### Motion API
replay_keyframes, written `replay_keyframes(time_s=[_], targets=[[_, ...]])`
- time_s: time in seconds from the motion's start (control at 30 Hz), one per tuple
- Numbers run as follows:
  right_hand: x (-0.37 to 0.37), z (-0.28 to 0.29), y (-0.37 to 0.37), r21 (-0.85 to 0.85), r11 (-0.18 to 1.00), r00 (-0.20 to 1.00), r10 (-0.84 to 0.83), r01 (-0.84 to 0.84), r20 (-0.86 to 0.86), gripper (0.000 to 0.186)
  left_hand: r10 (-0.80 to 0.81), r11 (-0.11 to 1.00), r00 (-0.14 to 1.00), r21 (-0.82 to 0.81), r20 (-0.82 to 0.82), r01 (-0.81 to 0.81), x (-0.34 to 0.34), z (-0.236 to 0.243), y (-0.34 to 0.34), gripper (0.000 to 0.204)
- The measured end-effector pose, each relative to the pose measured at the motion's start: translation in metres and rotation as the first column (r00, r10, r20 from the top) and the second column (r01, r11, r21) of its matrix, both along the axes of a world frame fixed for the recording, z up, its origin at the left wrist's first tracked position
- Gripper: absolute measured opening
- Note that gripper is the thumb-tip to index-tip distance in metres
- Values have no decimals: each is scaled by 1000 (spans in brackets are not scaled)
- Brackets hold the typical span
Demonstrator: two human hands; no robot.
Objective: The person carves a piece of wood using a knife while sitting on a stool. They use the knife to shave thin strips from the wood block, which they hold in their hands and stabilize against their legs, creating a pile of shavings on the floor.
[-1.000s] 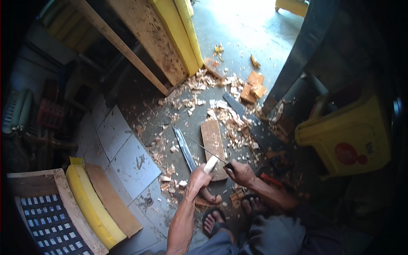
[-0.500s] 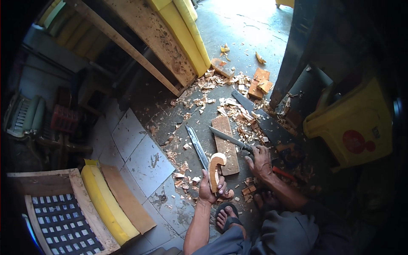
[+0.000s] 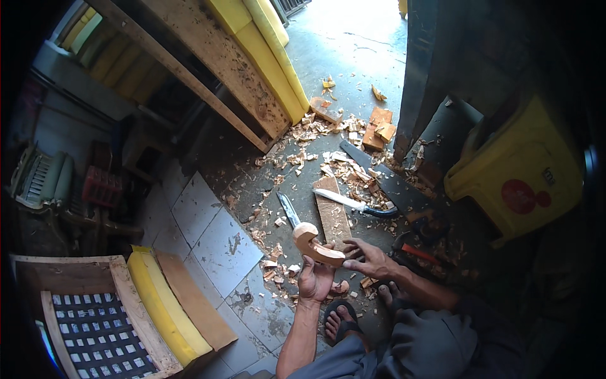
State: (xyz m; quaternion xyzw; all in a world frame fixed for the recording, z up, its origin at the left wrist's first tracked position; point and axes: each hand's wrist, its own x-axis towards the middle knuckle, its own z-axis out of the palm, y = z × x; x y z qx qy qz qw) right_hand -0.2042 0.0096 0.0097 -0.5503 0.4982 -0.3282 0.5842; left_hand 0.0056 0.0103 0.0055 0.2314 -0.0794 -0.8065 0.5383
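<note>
Left hand was clamped around the curved wood piece, held up over the plank; right hand open, fingertips steadying it. Loose grip, and it probably dropped toward the knife.

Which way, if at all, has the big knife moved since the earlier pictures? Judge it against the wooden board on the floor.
Yes. The knife has left the right hand and now lies across the top of the board, blade on it.
</note>
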Motion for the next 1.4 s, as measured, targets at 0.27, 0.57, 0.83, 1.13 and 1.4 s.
replay_keyframes(time_s=[0.27,0.57,0.83,1.13,1.4], targets=[[-26,35,-32,103,985,989,141,-137,-35,54,-2,1000,922,13,388,-3,21,27,-14,42],[4,31,-20,289,949,644,-301,127,704,26,-202,973,966,142,161,180,-53,12,32,57],[-5,40,-19,371,924,636,-339,89,693,17,-258,957,957,169,129,235,-60,17,49,44],[-27,39,-28,493,854,675,-464,167,574,11,-401,912,799,277,448,303,-44,2,36,35],[-23,37,-23,547,827,551,-399,-128,733,44,-337,934,769,88,543,347,-55,7,42,43]])
